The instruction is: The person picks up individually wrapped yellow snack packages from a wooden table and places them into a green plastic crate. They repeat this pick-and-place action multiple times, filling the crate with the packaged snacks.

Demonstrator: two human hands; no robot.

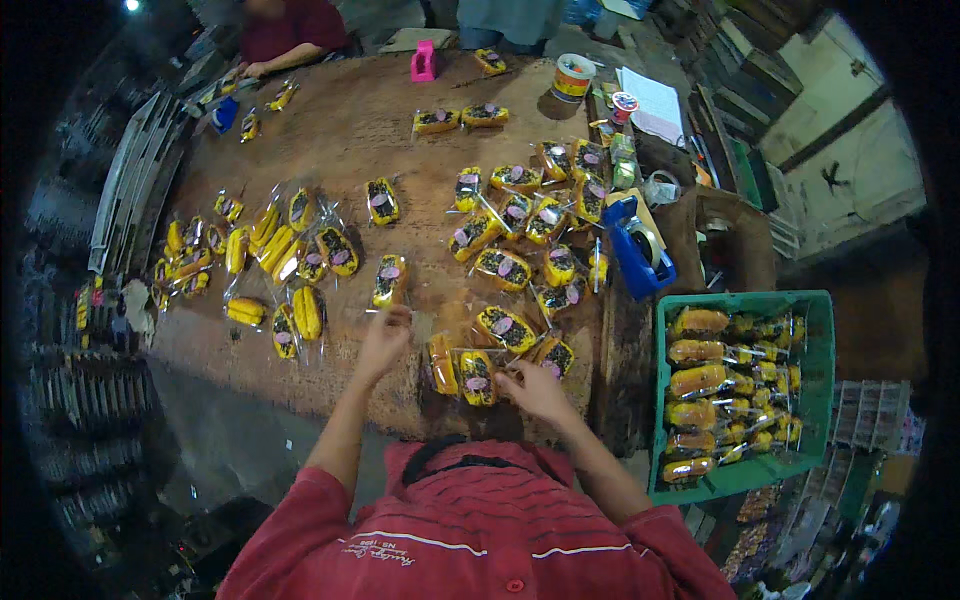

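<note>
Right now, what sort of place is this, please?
Probably a bakery's packing room: wrapped breads lie on the wooden table, more lie in a green crate, and a blue tape dispenser stands nearby.

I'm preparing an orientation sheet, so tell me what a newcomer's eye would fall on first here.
First, the clear-wrapped yellow buns scattered over the brown table, with the person's left hand and right hand among them near its close edge. Next, the green crate at lower right, holding more wrapped buns. The blue tape dispenser above the crate and the bright pink object at the table's far side also stand out.
</note>
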